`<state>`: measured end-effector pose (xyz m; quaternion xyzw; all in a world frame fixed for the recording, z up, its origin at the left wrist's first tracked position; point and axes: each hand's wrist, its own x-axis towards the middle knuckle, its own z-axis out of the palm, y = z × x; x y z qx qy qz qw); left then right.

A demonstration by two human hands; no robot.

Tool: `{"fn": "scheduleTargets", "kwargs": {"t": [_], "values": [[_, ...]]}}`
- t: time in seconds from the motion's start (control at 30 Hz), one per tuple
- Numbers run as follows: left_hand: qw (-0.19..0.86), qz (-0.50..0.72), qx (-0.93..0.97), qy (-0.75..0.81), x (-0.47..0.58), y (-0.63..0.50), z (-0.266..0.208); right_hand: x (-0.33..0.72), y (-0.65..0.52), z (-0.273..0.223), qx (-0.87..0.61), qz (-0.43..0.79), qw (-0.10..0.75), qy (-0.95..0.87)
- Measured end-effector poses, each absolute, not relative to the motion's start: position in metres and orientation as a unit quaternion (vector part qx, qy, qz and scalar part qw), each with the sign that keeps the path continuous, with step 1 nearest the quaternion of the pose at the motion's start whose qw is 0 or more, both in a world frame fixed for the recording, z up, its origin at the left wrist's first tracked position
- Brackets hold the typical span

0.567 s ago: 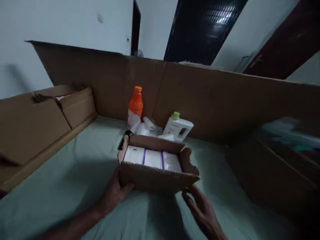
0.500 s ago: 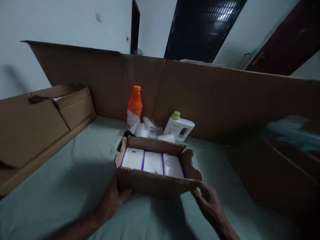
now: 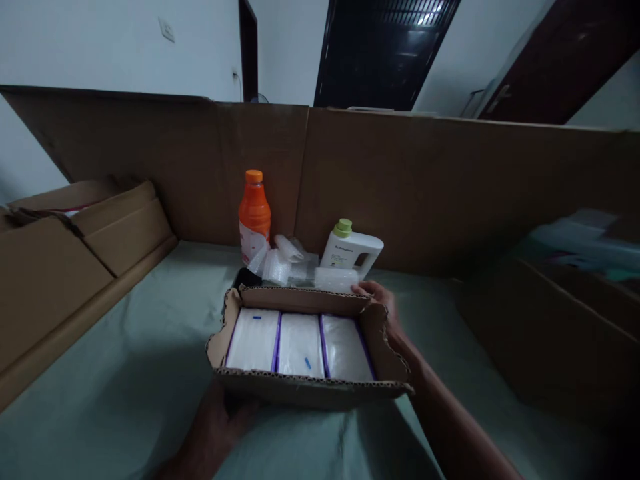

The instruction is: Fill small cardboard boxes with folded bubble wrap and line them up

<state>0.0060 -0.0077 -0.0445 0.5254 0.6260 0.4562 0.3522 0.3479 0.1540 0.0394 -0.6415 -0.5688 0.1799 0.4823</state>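
An open cardboard box (image 3: 310,393) with wavy cut side walls stands before me, its near side tilted toward me. Inside lie three white, plastic-wrapped packs (image 3: 300,343) with purple edges, side by side. My left hand (image 3: 217,417) grips the near left corner from below, its fingertips partly hidden under the box. At the far right corner, my right hand (image 3: 380,303) is closed around the outside of the box. Its fingertips reach the back wall, close to a bubble-wrapped piece (image 3: 335,279).
Behind the box stand an orange bottle (image 3: 255,213), crumpled bubble wrap (image 3: 280,263) and a white jug (image 3: 353,250) with a green cap. A black object (image 3: 247,277) is partly hidden. Cardboard boxes flank both sides (image 3: 120,233); a tall cardboard panel (image 3: 400,187) closes off the back.
My right hand has gone from the box's near right corner to its far right corner. The box appears nearer and lower in view; my left hand stays at its near left corner.
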Motion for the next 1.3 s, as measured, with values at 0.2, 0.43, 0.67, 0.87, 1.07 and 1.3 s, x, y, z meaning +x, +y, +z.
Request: {"fn": "scheduleTargets", "kwargs": {"t": [0.2, 0.43, 0.67, 0.87, 1.07, 1.3], "values": [[0.366, 0.449, 0.537, 0.613, 0.001, -0.003, -0.033, 0.411, 0.036, 0.078, -0.659, -0.115, 0.47, -0.575], [0.337, 0.425, 0.566, 0.621, -0.003, -0.002, -0.018, 0.371, -0.074, 0.032, -0.471, -0.129, 0.231, -0.841], [0.377, 0.417, 0.566, 0.603, -0.006, -0.001, -0.005, 0.329, -0.096, 0.046, -0.506, -0.021, 0.426, -0.75], [0.354, 0.426, 0.558, 0.618, 0.007, 0.004, 0.002, 0.295, -0.046, 0.064, -0.534, 0.205, 0.445, -0.689], [0.346, 0.445, 0.582, 0.586, 0.034, 0.034, 0.006, 0.3, 0.003, 0.057, -0.53, 0.27, 0.485, -0.641], [0.39, 0.48, 0.577, 0.534, 0.062, 0.058, 0.003, 0.372, 0.003, 0.083, -0.626, 0.068, 0.393, -0.671]]}}
